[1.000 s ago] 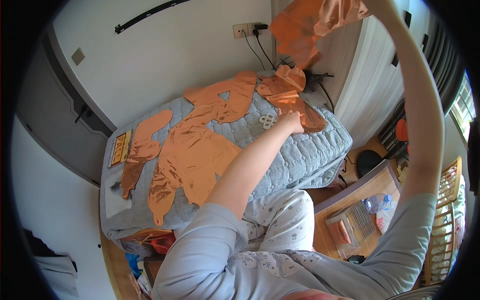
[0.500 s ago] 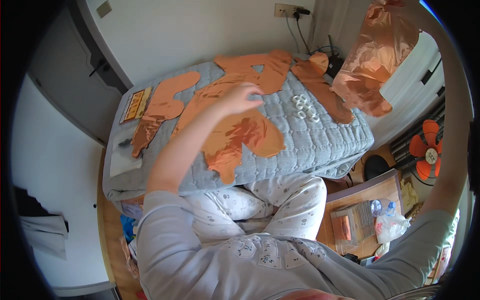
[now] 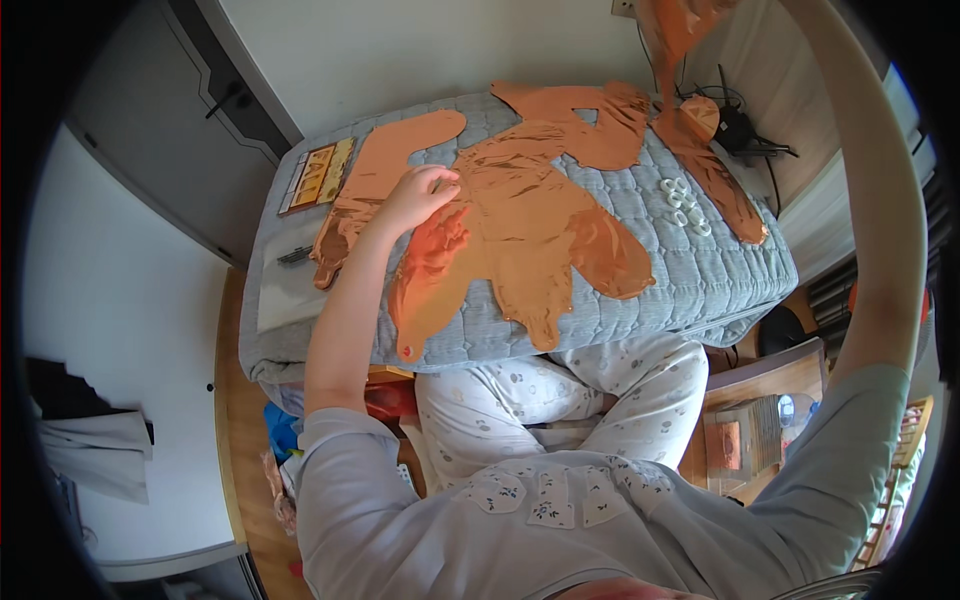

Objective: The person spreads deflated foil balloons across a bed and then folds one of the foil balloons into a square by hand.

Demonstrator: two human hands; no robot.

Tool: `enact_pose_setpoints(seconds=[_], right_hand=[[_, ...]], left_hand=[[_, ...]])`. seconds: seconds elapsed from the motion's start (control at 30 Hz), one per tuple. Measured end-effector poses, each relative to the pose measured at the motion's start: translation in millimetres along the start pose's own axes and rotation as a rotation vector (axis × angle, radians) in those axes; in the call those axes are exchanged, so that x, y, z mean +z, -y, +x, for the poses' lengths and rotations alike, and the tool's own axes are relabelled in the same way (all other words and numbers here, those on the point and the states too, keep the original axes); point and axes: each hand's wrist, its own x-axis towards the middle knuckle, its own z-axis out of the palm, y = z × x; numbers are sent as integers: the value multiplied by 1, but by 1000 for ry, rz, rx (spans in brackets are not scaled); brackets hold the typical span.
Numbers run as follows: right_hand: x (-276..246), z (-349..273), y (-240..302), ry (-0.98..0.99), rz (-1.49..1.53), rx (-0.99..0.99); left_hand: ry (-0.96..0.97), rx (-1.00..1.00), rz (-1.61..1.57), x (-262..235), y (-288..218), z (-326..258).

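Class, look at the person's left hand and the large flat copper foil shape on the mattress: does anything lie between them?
Nothing visible does. The left hand is over the left part of the copper foil shape; whether it touches is unclear. The white rings lie off to the right.

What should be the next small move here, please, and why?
Perhaps lower the shiny orange foil sheet toward the grey quilted fabric mattress: it hangs at upper right, beside the raised right arm, whose hand is out of view, while the large lobed orange foil shape lies spread on the mattress.
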Motion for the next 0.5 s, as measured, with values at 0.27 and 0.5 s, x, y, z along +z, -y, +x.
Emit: enact_pose_setpoints(seconds=[0.27,0.5], right_hand=[[90,-137,128,-10,264,-278],[132,-296,242,96,725,-256]], left_hand=[[-215,134,-50,26,38,7],[-251,113,-81,32,40,-1]])
